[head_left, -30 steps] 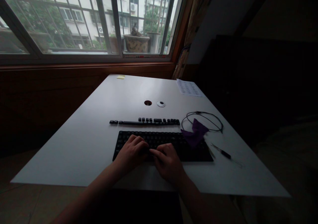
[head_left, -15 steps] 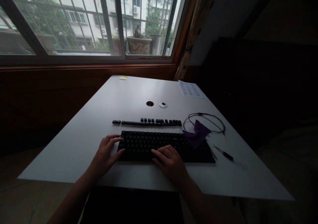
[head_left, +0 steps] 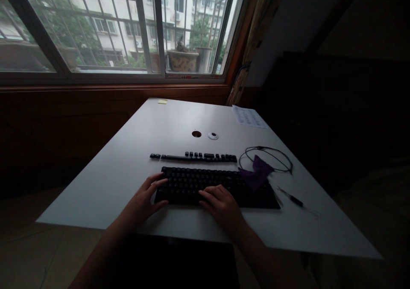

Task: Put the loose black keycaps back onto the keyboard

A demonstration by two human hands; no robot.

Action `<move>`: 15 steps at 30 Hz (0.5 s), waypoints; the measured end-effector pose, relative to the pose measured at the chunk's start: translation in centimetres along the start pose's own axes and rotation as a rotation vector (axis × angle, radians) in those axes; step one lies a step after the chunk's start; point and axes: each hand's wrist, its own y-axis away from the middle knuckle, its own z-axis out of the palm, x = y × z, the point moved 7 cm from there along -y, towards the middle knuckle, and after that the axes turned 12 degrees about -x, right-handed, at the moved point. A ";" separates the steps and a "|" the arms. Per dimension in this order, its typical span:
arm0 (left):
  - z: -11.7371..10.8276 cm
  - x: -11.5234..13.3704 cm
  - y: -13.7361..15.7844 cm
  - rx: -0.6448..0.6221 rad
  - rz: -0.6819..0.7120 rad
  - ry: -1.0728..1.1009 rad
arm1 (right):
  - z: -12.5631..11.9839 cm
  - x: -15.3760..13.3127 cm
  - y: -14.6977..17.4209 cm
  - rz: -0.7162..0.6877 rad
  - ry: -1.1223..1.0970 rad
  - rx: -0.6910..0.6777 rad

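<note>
A black keyboard (head_left: 184, 182) lies near the front of the white table. My left hand (head_left: 147, 196) is at its left end, fingers spread over the edge keys and thumb by the front edge. At the lower middle of the keyboard, my right hand (head_left: 224, 207) has bent fingers touching the front keys, with thumb and forefinger slightly apart; nothing shows between them. Behind the keyboard is a row of loose black keycaps (head_left: 192, 158). A purple cloth (head_left: 256, 173) is draped over the keyboard's right back part.
A coiled black cable (head_left: 290, 161) lies behind the cloth. To the right is a thin wire tool with a black handle (head_left: 296, 201). Farther back are a table hole (head_left: 196, 134), a round cover (head_left: 213, 136), a printed sheet (head_left: 249, 117) and yellow sticky notes (head_left: 162, 101).
My view has shifted slightly, so everything sits a little farther right. My left thumb has come down to the keyboard's front edge. The right hand stays at the same keys.
</note>
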 end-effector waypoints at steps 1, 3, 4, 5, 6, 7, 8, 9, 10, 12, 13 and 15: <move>0.1 0.0 0.0 -0.005 0.003 0.001 | 0.0 0.0 0.0 0.004 0.012 -0.006; 0.2 0.0 0.0 -0.010 0.008 -0.002 | -0.1 -0.1 0.0 0.010 0.026 -0.013; 0.3 0.0 0.0 -0.010 0.008 -0.004 | -0.2 -0.1 0.0 0.010 0.032 -0.017; 0.3 0.0 0.0 -0.009 0.008 -0.005 | -0.2 -0.1 0.1 0.010 0.040 -0.023; 0.2 0.1 0.0 -0.006 0.009 -0.006 | -0.3 -0.1 0.2 0.008 0.052 -0.030; 0.2 0.2 0.0 -0.004 0.010 -0.007 | -0.3 -0.1 0.2 0.005 0.067 -0.040; 0.2 0.3 0.0 -0.001 0.012 -0.007 | -0.3 -0.1 0.3 -0.001 0.084 -0.048; 0.1 0.3 0.0 0.002 0.015 -0.008 | -0.3 -0.1 0.4 -0.006 0.103 -0.051; 0.1 0.4 0.0 0.007 0.018 -0.011 | -0.3 -0.1 0.5 -0.012 0.119 -0.052; 0.0 0.5 0.0 0.015 0.022 -0.017 | -0.2 0.0 0.6 -0.015 0.139 -0.045; 0.0 0.5 0.0 0.018 0.024 -0.020 | -0.2 0.0 0.6 -0.013 0.145 -0.043; -0.1 0.5 0.0 0.026 0.029 -0.024 | -0.1 0.0 0.7 -0.010 0.145 -0.041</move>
